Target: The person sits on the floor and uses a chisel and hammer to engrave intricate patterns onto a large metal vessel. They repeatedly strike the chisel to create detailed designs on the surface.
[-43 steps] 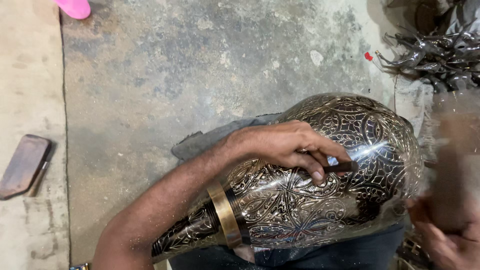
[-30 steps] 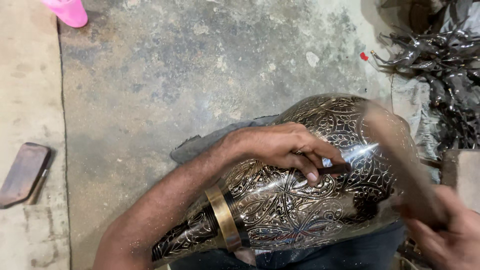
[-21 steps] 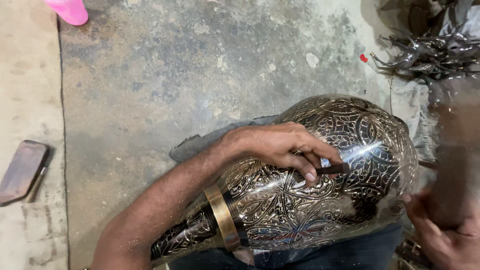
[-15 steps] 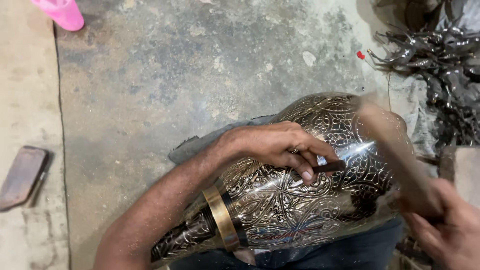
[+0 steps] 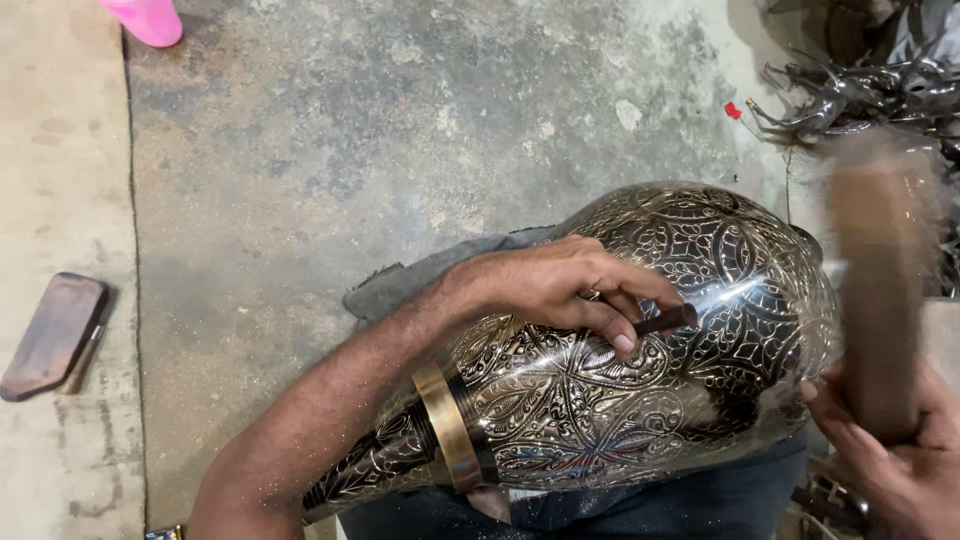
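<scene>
Left hand closed around a short dark chisel, fingertips pinching it, tip pressed against the shining flank of a large engraved metal vase. Chisel lying at about 3 o'clock from the knuckles, touching the vase just below a bright streak of reflected light. Right hand wrapped tight on the handle of a wooden mallet, raised and blurred, standing at 3 o'clock from the chisel and apart from it.

Vase resting on its side across the lap, belly toward 2 o'clock, narrow neck with a plain brass band toward 7 o'clock under the left forearm. Grey cloth showing from beneath the vase at 10 o'clock.

Outward at 12 o'clock and 10 o'clock, bare stained concrete floor. Tangle of dark metal scrap crowding the 1 o'clock corner, just beyond the mallet. Small red fleck beside it. Flat brown block at 9 o'clock, well apart. Pink object at 11 o'clock, cut off by the upper edge.
</scene>
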